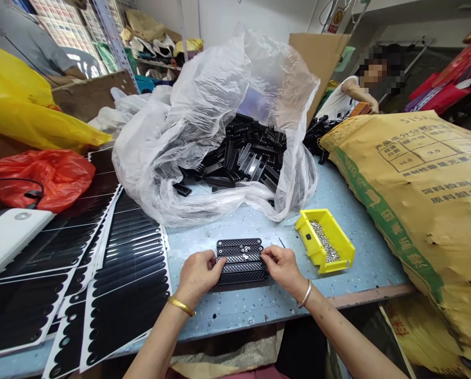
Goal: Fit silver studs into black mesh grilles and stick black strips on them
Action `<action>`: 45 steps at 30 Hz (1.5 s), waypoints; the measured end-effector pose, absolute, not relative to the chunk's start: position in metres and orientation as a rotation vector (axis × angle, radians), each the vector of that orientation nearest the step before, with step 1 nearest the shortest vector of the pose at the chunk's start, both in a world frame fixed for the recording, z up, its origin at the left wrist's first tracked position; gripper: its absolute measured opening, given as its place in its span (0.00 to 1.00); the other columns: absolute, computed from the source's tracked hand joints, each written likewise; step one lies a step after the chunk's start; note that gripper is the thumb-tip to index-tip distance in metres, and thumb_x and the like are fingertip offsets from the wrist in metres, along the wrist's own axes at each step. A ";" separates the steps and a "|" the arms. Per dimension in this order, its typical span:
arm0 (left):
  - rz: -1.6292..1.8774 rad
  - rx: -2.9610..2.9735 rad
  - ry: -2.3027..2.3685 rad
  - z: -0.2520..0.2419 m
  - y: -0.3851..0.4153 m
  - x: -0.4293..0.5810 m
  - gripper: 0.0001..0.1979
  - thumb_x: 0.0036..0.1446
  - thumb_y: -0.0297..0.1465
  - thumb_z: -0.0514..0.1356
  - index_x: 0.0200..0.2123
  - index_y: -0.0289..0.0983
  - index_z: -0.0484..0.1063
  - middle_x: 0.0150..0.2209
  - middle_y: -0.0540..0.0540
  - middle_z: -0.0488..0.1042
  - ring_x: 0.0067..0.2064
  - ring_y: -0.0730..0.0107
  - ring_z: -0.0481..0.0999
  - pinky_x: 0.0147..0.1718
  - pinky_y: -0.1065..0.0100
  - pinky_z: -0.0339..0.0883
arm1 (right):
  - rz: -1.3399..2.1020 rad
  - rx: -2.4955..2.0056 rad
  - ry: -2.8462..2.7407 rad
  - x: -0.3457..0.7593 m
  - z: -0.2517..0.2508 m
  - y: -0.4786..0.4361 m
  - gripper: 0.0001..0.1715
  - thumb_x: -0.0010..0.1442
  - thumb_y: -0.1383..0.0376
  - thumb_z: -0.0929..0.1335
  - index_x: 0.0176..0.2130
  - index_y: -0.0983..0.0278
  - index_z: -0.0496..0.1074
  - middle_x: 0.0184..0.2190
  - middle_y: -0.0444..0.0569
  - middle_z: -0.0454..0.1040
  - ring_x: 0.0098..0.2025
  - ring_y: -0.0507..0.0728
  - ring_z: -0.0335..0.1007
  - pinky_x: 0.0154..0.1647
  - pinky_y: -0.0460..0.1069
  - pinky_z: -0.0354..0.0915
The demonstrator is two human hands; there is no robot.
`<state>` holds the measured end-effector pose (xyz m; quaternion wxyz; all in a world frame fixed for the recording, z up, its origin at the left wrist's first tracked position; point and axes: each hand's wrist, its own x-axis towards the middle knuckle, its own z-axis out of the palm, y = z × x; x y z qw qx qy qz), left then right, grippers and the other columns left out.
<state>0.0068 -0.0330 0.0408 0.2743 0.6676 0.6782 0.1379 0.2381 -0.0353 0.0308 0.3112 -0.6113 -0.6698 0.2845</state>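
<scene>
Several slim black plastic pieces (241,267) with a diamond-pattern surface lie side by side in front of me. A few tiny silver metal rings (245,249) rest loose on top of them. My left hand (199,273) is closed, its thumb and fingertips against the left end of one piece. At the right end, my right hand (283,267) pinches with thumb and forefinger. Whatever sits in either pinch is hidden or too small to name. A yellow bin (312,252) holding many small metal parts (324,241) stands right of my right hand.
Behind the pieces, a clear plastic bag (219,202) gapes over a heap of black plastic parts (243,158). Black sheets with scalloped edges (128,273) cover the left side. A bulky yellow sack (428,184) leans in from the right. Two people are at the back.
</scene>
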 end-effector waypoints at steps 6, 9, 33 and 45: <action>0.369 1.779 1.830 0.040 -0.033 0.007 0.19 0.53 0.44 0.54 0.17 0.39 0.59 0.16 0.51 0.62 0.22 0.69 0.61 0.24 0.69 0.48 | 0.601 -1.549 -1.907 0.239 0.030 -0.036 0.09 0.52 0.72 0.64 0.23 0.64 0.71 0.20 0.47 0.72 0.24 0.54 0.67 0.27 0.47 0.60; 0.364 1.781 1.832 0.040 -0.033 0.007 0.19 0.53 0.44 0.54 0.17 0.39 0.59 0.16 0.51 0.62 0.22 0.69 0.62 0.24 0.69 0.48 | 0.640 -1.550 -1.895 0.240 0.029 -0.035 0.08 0.51 0.72 0.64 0.23 0.63 0.69 0.17 0.44 0.69 0.20 0.52 0.64 0.23 0.45 0.58; 0.391 1.797 1.830 0.037 -0.032 0.006 0.19 0.53 0.44 0.54 0.16 0.39 0.60 0.16 0.51 0.63 0.22 0.70 0.62 0.24 0.70 0.47 | 0.718 -1.520 -1.825 0.241 0.034 -0.031 0.09 0.52 0.69 0.66 0.25 0.63 0.76 0.22 0.47 0.78 0.25 0.55 0.73 0.27 0.47 0.65; 0.380 1.801 1.828 0.037 -0.032 0.006 0.19 0.53 0.43 0.54 0.17 0.38 0.62 0.17 0.51 0.64 0.23 0.70 0.64 0.24 0.70 0.48 | 0.683 -1.469 -1.892 0.247 0.034 -0.033 0.11 0.53 0.68 0.66 0.30 0.62 0.80 0.29 0.49 0.81 0.31 0.57 0.77 0.34 0.50 0.69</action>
